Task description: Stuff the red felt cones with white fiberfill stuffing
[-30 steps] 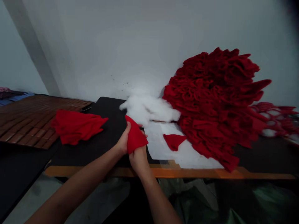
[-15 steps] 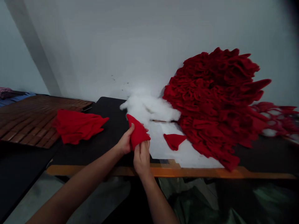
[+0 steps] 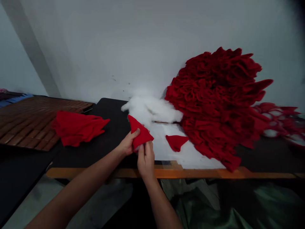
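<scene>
Over the black tabletop (image 3: 111,119), the left hand (image 3: 126,143) and the right hand (image 3: 145,160) work close together, both gripping a red cloth triangle (image 3: 141,135). The left thumb lies across the cloth near its upper edge, while the right fingertips (image 3: 145,147) pinch its lower end, so the piece is held up just above the table with its point toward the wall.

Just beyond the triangle lies a tuft of white polyester stuffing (image 3: 152,109), and a white paper sheet (image 3: 164,143) sits beside it on the table. A smaller red cloth triangle (image 3: 175,142) rests flat on that paper. To the right, a large heap of red cloth pieces (image 3: 214,101) leans against the white wall (image 3: 95,47) and partly covers the paper. Further right are looped red strips (image 3: 276,119) with white showing through. To the left, a folded red cloth (image 3: 77,128) lies on the table's edge, touching a brown slatted mat (image 3: 30,122). An orange wooden strip (image 3: 154,173) runs along the table's near edge.
</scene>
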`<act>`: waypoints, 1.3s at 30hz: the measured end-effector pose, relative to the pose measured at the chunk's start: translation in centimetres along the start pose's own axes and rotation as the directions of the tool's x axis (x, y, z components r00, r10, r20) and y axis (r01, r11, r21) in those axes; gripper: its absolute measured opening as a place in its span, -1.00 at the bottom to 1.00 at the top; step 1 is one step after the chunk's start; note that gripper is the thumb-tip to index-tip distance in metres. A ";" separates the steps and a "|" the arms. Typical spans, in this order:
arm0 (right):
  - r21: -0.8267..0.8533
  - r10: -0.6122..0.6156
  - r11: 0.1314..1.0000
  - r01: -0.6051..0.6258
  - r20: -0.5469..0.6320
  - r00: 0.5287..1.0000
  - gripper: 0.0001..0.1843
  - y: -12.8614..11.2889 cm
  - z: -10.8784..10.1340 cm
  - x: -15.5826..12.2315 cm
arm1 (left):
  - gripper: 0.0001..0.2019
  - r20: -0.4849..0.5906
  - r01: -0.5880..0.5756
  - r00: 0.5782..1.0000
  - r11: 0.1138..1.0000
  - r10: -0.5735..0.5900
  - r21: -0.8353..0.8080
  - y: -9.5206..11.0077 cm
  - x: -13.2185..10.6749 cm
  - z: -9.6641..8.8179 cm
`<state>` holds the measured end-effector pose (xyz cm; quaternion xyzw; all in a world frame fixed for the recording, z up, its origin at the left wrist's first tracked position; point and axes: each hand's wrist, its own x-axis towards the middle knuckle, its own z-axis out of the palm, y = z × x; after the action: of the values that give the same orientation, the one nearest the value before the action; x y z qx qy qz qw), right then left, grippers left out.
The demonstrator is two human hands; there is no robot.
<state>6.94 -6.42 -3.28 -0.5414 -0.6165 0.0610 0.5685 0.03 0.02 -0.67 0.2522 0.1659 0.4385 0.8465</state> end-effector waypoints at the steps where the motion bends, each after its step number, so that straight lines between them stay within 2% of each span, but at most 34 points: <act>1: 0.056 0.060 0.997 -0.059 -0.024 0.998 -0.56 0.0 0.1 0.1 | -0.59 0.045 -0.009 0.999 1.000 0.008 0.021 -0.1 -0.2 0.0; 3: 0.095 0.098 0.991 -0.095 -0.019 0.995 -0.55 0.3 0.4 0.2 | -0.50 0.148 -0.015 0.989 0.998 0.006 0.058 -0.2 -0.5 0.0; 6: -0.030 -0.065 0.997 0.066 0.051 0.997 -0.51 1.2 0.4 0.4 | -0.45 0.229 0.009 0.973 0.999 -0.021 0.053 -0.3 -0.6 -0.2; 8: -0.121 -0.159 0.978 0.168 0.080 0.984 -0.48 1.4 0.0 0.2 | -0.50 0.166 0.034 0.985 0.999 -0.037 0.024 -0.2 -0.3 -0.3; 10: -0.196 -0.209 0.957 0.212 0.037 0.977 -0.48 1.2 -0.4 -0.2 | -0.61 0.037 0.032 0.999 0.999 -0.031 -0.027 0.0 0.1 -0.3; 13: -0.269 -0.306 0.917 0.294 0.000 0.952 -0.55 1.1 -0.2 -1.0 | -0.77 -0.119 0.041 0.991 0.995 -0.052 -0.093 0.3 0.5 -0.3; 16: -0.286 -0.361 0.883 0.373 0.098 0.928 -0.61 1.6 0.4 -1.2 | -0.75 -0.154 0.127 0.977 0.983 -0.147 -0.133 0.4 0.7 -0.3; 19: -0.286 -0.373 0.870 0.401 0.147 0.916 -0.63 1.8 0.2 -1.0 | -0.71 -0.134 0.162 0.974 0.974 -0.184 -0.162 0.6 0.8 -0.3; 21: -0.288 -0.375 0.873 0.393 0.117 0.920 -0.65 1.4 -0.3 -1.0 | -0.70 -0.123 0.172 0.973 0.971 -0.193 -0.165 0.9 0.8 -0.2; 23: -0.290 -0.349 0.894 0.342 0.031 0.937 -0.68 0.6 -0.8 -1.1 | -0.66 -0.132 0.168 0.973 0.972 -0.190 -0.161 1.1 0.8 -0.1; 26: -0.203 -0.225 0.956 0.212 -0.039 0.974 -0.68 -0.2 -0.4 -1.1 | -0.62 -0.166 0.174 0.966 0.973 -0.199 -0.154 1.0 0.7 0.0; 29: -0.169 -0.122 0.979 0.117 -0.020 0.992 -0.67 -0.1 0.9 -0.6 | -0.61 -0.160 0.173 0.967 0.971 -0.199 -0.163 0.6 0.4 0.2; 33: -0.283 -0.191 0.944 0.169 -0.055 0.980 -0.69 0.3 2.1 -0.2 | -0.51 -0.140 0.242 0.955 0.959 -0.263 -0.148 0.5 0.1 0.6; 36: -0.222 -0.201 0.957 0.189 -0.034 0.979 -0.70 0.2 1.7 -0.4 | -0.54 -0.190 0.204 0.956 0.972 -0.224 -0.120 0.9 0.2 0.6; 39: -0.110 -0.099 0.989 0.099 0.000 0.995 -0.70 0.4 0.4 -0.3 | -0.63 -0.215 0.108 0.968 0.988 -0.129 -0.109 1.1 0.6 0.3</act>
<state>6.83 -6.30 -3.88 -0.5407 -0.6434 -0.0026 0.5419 -0.23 0.94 0.23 0.1501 0.2526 0.4199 0.8587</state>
